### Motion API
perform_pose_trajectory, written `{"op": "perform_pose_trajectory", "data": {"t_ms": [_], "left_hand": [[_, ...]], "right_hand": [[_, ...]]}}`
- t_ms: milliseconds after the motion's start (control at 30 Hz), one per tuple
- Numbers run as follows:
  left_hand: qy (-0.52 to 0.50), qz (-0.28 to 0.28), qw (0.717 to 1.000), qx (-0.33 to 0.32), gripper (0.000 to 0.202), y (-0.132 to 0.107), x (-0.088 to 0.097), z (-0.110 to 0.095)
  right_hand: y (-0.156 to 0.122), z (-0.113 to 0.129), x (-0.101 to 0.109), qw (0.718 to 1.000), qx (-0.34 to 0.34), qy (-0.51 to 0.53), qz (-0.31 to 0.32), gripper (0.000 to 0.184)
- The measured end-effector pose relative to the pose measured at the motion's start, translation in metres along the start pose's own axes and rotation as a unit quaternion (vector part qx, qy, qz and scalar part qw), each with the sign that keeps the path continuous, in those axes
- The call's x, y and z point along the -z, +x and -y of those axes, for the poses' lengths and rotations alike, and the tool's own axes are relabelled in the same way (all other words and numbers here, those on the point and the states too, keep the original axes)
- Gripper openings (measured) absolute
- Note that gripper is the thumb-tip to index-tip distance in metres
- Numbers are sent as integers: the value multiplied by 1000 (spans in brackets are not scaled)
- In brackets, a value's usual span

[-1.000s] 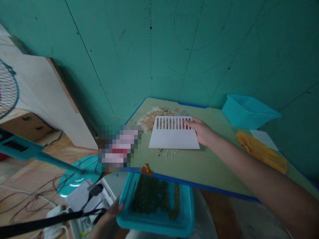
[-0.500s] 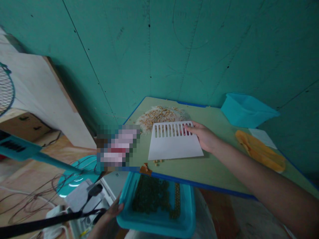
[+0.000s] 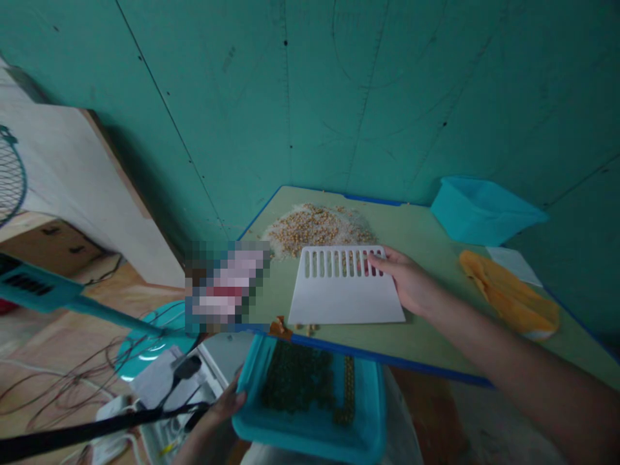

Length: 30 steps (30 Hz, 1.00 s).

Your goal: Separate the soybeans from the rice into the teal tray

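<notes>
My right hand (image 3: 409,278) is closed on the upper right corner of a white slotted scraper (image 3: 346,300), its thumb over the slots. The scraper's long straight edge faces the near side of the table (image 3: 450,336). Just beyond that edge lie several small tan beads or kernels (image 3: 310,329). Behind the scraper spreads a pile of tan beads or kernels mixed with whitish grains (image 3: 314,226). Below the table edge, my left hand (image 3: 230,403) grips the left rim of a turquoise basin (image 3: 310,439). Inside it are dark green contents (image 3: 298,381) and a gold, beaded-looking strip (image 3: 347,387).
A turquoise bin (image 3: 484,210) stands at the table's back right, near an orange cloth (image 3: 508,294) and a white sheet (image 3: 516,265). A blurred-out flat object (image 3: 227,281) lies at the left edge. Cables (image 3: 58,387) and a turquoise fan base (image 3: 150,349) occupy the floor.
My right hand has drawn the scraper toward the near table edge, and the few loose beads there now sit closer to that edge. My left hand still holds the basin.
</notes>
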<state>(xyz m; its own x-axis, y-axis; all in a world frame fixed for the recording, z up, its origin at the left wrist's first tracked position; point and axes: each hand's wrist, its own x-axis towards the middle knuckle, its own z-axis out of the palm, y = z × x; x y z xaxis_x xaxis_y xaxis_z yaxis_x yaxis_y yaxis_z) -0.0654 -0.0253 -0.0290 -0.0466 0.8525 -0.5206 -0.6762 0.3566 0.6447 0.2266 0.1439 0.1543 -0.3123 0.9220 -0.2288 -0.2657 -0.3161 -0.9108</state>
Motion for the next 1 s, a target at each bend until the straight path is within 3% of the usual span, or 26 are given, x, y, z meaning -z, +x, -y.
{"op": "perform_pose_trajectory", "data": {"t_ms": [100,267,367,633,800,1000], "left_hand": [[3,16,1000,8,57,-12,-12,-6],[-29,81,995,43,27,-54,-55,-16],[-9,80,995,56,17,-60,-67,-20],[30,72,995,61,31,-52,-65,-21],[17,80,994,77,28,-52,-64,-21],[9,89,993,75,30,-50,-65,-22]], "right_hand": [[-3,-3,1,1000,-3,8,-1,17],[-4,-8,5,1000,4,14,1,19],[-5,-8,7,1000,8,6,1,19],[-12,-1,3,1000,12,0,-7,17],[-11,2,7,999,36,8,-16,14],[0,16,21,986,119,51,-107,9]]}}
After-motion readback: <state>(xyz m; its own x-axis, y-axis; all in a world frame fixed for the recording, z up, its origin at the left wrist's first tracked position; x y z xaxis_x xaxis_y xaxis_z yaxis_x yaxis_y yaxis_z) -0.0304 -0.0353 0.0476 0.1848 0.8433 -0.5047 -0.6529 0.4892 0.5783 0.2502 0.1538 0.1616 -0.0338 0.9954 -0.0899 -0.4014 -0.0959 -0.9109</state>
